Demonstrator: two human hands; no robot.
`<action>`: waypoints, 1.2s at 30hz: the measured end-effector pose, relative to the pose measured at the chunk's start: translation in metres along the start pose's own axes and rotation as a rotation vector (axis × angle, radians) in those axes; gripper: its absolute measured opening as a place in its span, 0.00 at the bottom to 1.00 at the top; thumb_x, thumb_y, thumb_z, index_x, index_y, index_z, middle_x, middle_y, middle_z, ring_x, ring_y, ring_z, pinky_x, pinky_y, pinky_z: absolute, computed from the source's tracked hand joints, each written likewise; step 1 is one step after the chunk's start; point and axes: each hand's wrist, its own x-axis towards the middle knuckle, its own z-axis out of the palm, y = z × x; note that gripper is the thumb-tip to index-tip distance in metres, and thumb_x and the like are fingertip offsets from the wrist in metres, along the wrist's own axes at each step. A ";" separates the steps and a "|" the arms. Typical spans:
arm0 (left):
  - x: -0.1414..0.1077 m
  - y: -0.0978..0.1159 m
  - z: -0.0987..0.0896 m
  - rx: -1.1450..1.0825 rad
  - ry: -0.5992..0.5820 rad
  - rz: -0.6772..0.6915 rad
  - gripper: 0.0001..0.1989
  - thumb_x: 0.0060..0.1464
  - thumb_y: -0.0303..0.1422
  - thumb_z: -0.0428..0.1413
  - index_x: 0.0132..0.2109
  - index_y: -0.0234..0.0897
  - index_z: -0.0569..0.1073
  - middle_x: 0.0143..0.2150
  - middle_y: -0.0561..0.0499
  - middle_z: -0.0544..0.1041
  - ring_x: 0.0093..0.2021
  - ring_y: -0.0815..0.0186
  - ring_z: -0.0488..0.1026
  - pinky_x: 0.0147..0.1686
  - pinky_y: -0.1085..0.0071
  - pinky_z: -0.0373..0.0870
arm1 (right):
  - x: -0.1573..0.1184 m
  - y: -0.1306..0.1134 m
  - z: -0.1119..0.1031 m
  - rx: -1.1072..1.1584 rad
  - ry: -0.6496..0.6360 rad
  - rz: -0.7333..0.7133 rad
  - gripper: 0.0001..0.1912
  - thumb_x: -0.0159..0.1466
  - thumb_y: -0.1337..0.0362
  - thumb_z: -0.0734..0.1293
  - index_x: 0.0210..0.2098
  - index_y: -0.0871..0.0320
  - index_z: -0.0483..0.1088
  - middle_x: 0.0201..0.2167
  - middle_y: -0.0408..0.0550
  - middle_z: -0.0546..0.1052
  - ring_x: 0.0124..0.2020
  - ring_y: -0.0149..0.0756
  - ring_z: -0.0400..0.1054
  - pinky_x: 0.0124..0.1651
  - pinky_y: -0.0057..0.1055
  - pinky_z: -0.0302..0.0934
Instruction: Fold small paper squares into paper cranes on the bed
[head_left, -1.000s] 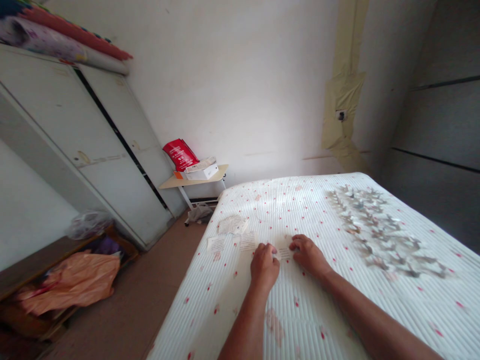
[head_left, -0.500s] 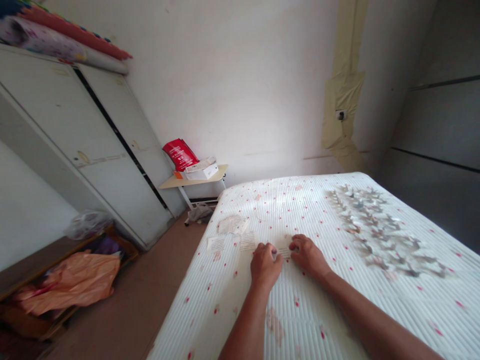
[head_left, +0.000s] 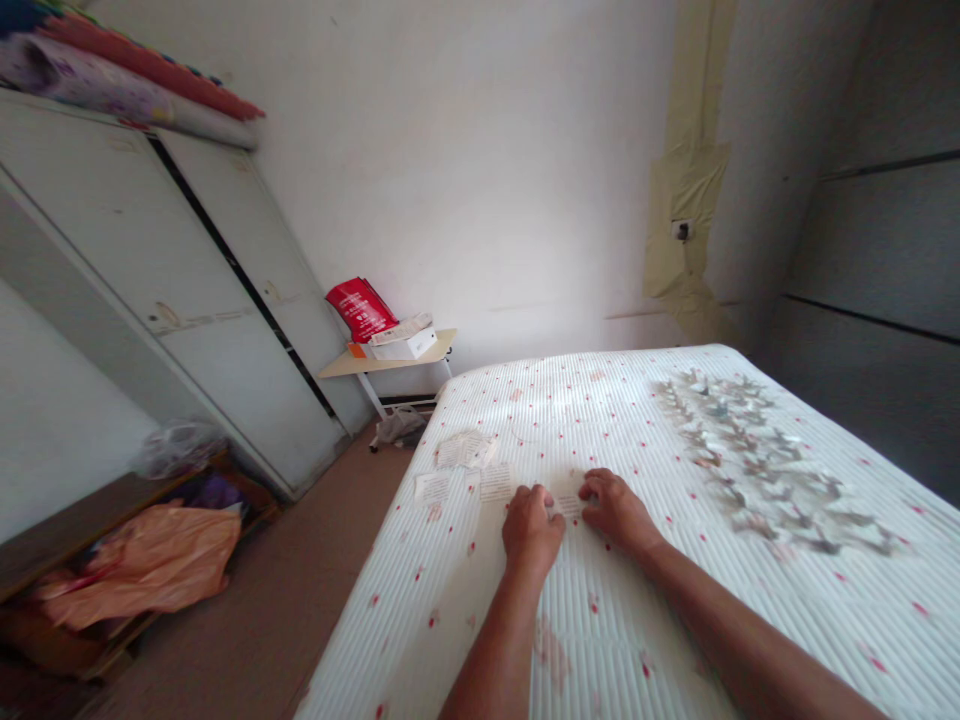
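On the quilted white bed cover (head_left: 480,625), the left hand (head_left: 531,530) and the right hand (head_left: 616,512) rest close together near the bed's near edge, both with fingers curled downward. Between them lies a small printed paper slip (head_left: 570,507), its ends touching or tucked under the fingertips of both hands; whether either hand actually grips it is too small to tell. Just left of the hands on the bed lie more flat printed slips (head_left: 495,483), loose and pale, with a crumpled sheet (head_left: 465,450) beyond them. To the right of the hands, well apart, a large spread of small folded paper pieces (head_left: 765,465) covers the bed's far right part. Beyond the bed's far left corner stands a small desk (head_left: 390,360) carrying a white box (head_left: 405,343) and a red packet (head_left: 361,310).
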 end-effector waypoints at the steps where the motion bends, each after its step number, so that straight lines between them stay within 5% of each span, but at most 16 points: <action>1: 0.000 0.000 -0.001 -0.008 -0.012 -0.005 0.08 0.48 0.31 0.52 0.39 0.40 0.66 0.40 0.52 0.68 0.41 0.67 0.66 0.39 0.74 0.60 | 0.001 0.001 0.000 0.006 -0.013 -0.002 0.10 0.48 0.75 0.62 0.29 0.60 0.71 0.44 0.52 0.70 0.46 0.37 0.65 0.48 0.28 0.56; 15: 0.000 -0.002 0.000 -0.059 0.030 0.005 0.09 0.46 0.25 0.50 0.37 0.39 0.68 0.39 0.51 0.69 0.41 0.66 0.67 0.41 0.73 0.59 | 0.002 0.005 0.001 0.003 -0.004 -0.023 0.16 0.47 0.79 0.58 0.29 0.60 0.72 0.44 0.52 0.71 0.46 0.37 0.65 0.50 0.29 0.56; 19: -0.001 0.002 -0.001 -0.039 0.030 -0.004 0.06 0.49 0.32 0.51 0.37 0.39 0.68 0.39 0.51 0.69 0.40 0.66 0.67 0.40 0.72 0.60 | 0.002 0.006 0.003 0.004 0.013 -0.029 0.14 0.51 0.76 0.58 0.27 0.59 0.72 0.42 0.50 0.71 0.45 0.36 0.66 0.49 0.29 0.57; 24: -0.002 0.008 -0.003 0.039 0.014 -0.014 0.14 0.48 0.42 0.53 0.40 0.39 0.66 0.39 0.51 0.68 0.42 0.64 0.66 0.38 0.71 0.60 | -0.002 0.001 0.002 -0.013 0.046 -0.046 0.07 0.51 0.71 0.63 0.28 0.59 0.71 0.41 0.51 0.71 0.43 0.38 0.65 0.47 0.29 0.58; 36: 0.001 -0.003 0.002 -0.016 0.026 0.025 0.06 0.48 0.28 0.51 0.37 0.39 0.66 0.39 0.52 0.69 0.40 0.67 0.66 0.40 0.73 0.59 | 0.002 0.009 0.000 0.023 -0.046 -0.041 0.14 0.47 0.77 0.59 0.30 0.60 0.71 0.44 0.51 0.70 0.47 0.37 0.64 0.50 0.28 0.56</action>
